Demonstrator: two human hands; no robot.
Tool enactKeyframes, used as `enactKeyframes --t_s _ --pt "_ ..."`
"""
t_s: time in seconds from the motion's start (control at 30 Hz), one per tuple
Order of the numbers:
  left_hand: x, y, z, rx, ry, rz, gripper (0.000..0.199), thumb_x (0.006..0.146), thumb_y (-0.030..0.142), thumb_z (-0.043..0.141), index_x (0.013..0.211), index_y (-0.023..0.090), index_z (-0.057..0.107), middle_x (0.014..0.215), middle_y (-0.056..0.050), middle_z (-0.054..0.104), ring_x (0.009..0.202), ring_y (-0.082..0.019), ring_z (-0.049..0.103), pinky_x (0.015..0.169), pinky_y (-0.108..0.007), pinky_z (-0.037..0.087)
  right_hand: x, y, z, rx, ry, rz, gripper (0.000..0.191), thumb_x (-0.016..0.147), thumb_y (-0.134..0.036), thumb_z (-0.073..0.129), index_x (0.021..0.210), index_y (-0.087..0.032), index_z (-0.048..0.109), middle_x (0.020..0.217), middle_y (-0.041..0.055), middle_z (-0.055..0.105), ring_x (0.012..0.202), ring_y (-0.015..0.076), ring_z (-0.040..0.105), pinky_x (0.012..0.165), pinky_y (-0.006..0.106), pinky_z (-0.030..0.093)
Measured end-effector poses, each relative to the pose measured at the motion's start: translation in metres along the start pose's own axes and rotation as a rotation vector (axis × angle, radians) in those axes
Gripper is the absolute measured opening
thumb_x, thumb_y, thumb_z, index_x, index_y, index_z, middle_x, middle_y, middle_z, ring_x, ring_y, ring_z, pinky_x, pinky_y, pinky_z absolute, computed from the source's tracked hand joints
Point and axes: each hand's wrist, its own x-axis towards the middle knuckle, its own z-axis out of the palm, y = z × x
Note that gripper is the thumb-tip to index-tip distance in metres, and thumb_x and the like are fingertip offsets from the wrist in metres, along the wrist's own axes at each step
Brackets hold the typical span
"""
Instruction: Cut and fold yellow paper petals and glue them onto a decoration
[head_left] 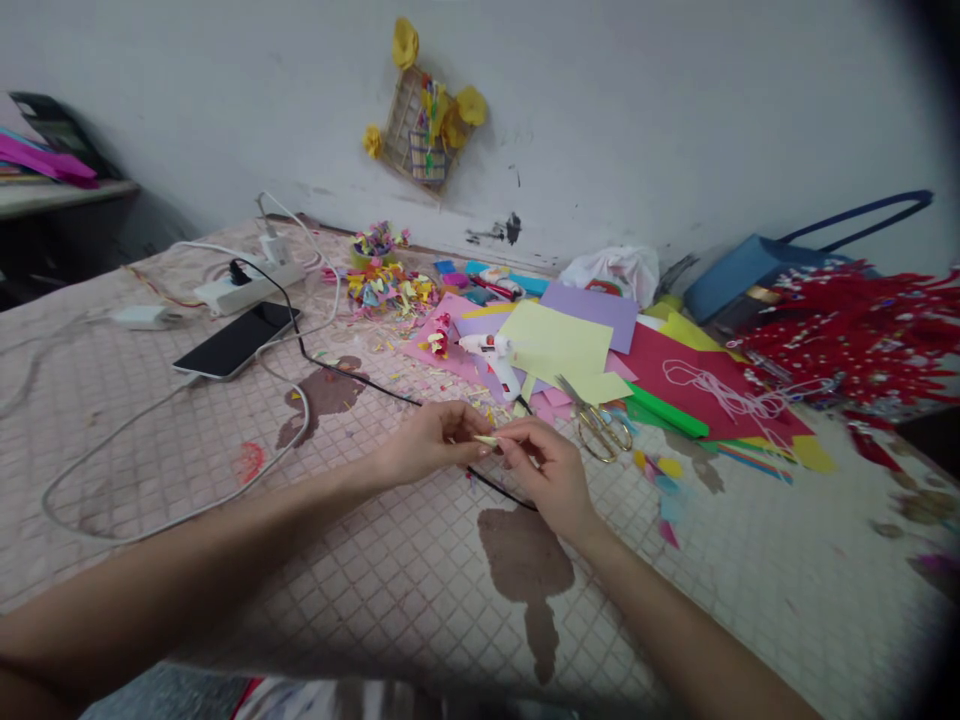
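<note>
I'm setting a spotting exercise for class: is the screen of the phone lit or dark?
Dark: the phone shows a black face, with no picture visible on it. Whether it is switched off, I cannot tell.

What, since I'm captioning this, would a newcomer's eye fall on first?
Probably the shaggy red heap at the far right. Next come, near the centre, the bare left hand and right hand pinching a small pale yellow strip. Above, a brown lattice with yellow flowers stands out on the pale wall.
</note>
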Motion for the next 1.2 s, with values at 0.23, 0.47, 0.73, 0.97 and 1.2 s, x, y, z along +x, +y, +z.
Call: enactKeyframes --t_s 0.23,0.47,0.73,0.97,1.2 --pt "-0.0041 0.0009 0.0055 0.129 0.092 0.088 0.022 0.072 0.031 0.066 0.073 0.011 0.056 0.063 0.000 0.057 0.058 -0.009 0.051 0.054 -0.021 0.040 0.0008 -0.0020 0.0005 0.244 -0.033 0.165 0.016 0.087 -0.029 0.050 0.081 -0.018 0.060 0.072 0.0007 0.058 0.062 0.0126 0.055 0.059 0.025 0.045" --pt "-0.0064 0.0034 0.0043 0.193 0.064 0.056 0.020 0.071 0.029 0.065 0.066 0.013 0.055 0.058 0.001 0.056 0.052 -0.008 0.049 0.049 -0.020 0.037 0.0028 -0.0005 -0.0025 0.276 -0.107 0.234 0.021 0.083 -0.038 0.055 0.079 -0.018 0.059 0.070 0.0009 0.058 0.062 0.0137 0.055 0.058 0.026 0.045" --pt "-0.0042 0.0072 0.0055 0.003 -0.011 -0.038 0.032 0.075 0.043 0.060 0.071 0.011 0.059 0.064 -0.003 0.062 0.056 -0.010 0.056 0.057 -0.023 0.045 0.0014 -0.0006 0.0007 0.348 -0.067 0.298 0.019 0.082 -0.031 0.056 0.070 -0.017 0.055 0.062 -0.0022 0.053 0.058 0.0112 0.049 0.057 0.024 0.040" --pt "-0.0044 0.0030 0.0073 -0.019 0.007 -0.032 0.030 0.071 0.039 0.067 0.068 0.011 0.057 0.061 -0.002 0.061 0.056 -0.010 0.056 0.056 -0.022 0.045 0.0003 0.0023 0.0048 0.400 -0.026 0.336 0.019 0.080 -0.032 0.059 0.069 -0.017 0.055 0.059 -0.0034 0.052 0.055 0.0106 0.048 0.056 0.024 0.040" --pt "-0.0045 0.0033 0.0071 -0.001 0.032 -0.051 0.023 0.073 0.032 0.064 0.065 0.012 0.056 0.057 -0.001 0.059 0.053 -0.009 0.055 0.053 -0.020 0.043 0.0014 0.0020 0.0035 0.454 -0.087 0.362 0.022 0.084 -0.037 0.053 0.074 -0.018 0.056 0.063 -0.0014 0.054 0.057 0.0118 0.050 0.056 0.025 0.043"
